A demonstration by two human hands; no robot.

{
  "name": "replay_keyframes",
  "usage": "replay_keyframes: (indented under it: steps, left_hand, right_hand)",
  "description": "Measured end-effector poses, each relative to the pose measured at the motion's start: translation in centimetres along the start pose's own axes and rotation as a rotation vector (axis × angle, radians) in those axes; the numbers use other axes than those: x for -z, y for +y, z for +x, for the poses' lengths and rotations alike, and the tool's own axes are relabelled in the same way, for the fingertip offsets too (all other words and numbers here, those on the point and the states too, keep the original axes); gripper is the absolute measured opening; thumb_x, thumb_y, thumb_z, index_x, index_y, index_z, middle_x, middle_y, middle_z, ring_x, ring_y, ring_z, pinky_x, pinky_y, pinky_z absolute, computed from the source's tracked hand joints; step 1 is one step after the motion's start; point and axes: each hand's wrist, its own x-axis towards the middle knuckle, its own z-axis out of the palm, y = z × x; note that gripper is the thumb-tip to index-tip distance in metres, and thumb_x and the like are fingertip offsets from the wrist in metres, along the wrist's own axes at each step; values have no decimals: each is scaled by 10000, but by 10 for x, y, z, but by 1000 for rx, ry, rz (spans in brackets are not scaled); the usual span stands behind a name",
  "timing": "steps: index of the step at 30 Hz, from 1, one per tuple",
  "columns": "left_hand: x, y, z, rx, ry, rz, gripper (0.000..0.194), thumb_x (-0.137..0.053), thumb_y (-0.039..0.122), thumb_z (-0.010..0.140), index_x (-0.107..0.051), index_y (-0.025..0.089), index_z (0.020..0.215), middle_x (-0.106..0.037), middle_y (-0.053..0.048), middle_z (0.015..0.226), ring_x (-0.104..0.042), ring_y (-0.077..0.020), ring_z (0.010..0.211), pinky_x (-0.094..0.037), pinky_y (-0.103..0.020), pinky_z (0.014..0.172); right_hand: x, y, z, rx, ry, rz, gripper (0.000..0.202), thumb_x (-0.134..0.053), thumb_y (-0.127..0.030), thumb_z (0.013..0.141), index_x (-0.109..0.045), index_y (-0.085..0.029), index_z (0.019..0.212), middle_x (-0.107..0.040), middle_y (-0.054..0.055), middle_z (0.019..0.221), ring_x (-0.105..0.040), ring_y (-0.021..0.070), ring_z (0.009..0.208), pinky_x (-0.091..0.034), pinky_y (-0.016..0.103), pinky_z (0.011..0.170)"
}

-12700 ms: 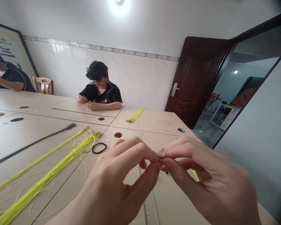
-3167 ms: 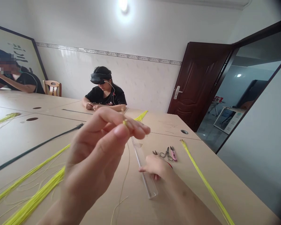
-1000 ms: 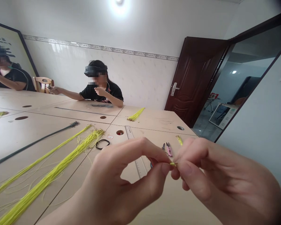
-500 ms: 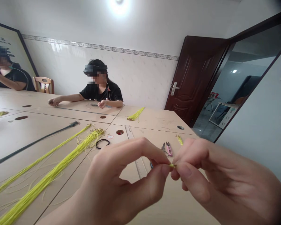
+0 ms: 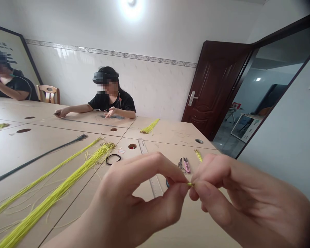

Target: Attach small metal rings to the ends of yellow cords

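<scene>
Thumb and forefinger of my left hand (image 5: 144, 196) pinch a tiny yellow-green cord end (image 5: 190, 184) from the left. My right hand (image 5: 229, 196) grips its other side, where a thin dark tip shows between the fingertips. The two hands almost touch, raised above the table. Past them lie small scissors (image 5: 181, 164) and pink-handled snips (image 5: 187, 165). A clear ruler (image 5: 155, 186) runs partly behind my left hand. To the left, a thick bundle of yellow-green cords (image 5: 57, 184) stretches across the table, beside a thinner yellow bundle (image 5: 51, 175).
A dark grey cord bundle (image 5: 46, 153), a black loop (image 5: 113, 159) and short yellow bundles (image 5: 151, 126) lie on the table (image 5: 170, 132). One person (image 5: 112, 100) sits opposite, another (image 5: 12, 84) at the far left. Round holes pierce the tabletop.
The opposite person's hand near the chest has opened and turned palm up. My hands keep their pinch almost unchanged, with the cord end slightly lower in view.
</scene>
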Motion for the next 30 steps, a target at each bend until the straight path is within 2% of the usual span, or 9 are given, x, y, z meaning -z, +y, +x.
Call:
replay_keyframes:
  steps: [19,30]
  left_hand:
    - [1,-1,1,-21,2,51,124,-564,61,717,-611,172,689,-634,33,640,-584,-90,590,-474,-192,515]
    - [0,-1,1,-40,18,96,124,-534,65,705,-601,165,675,-624,23,628,-577,-96,569,-478,-204,500]
  right_hand:
    - [1,1,0,34,-17,3,209,-572,-307,759,-540,-240,564,-559,-65,527,-546,74,511,-361,94,326]
    - [3,5,0,132,-37,-39,191,-583,-298,779,-543,-247,599,-567,-60,554,-564,83,530,-369,87,308]
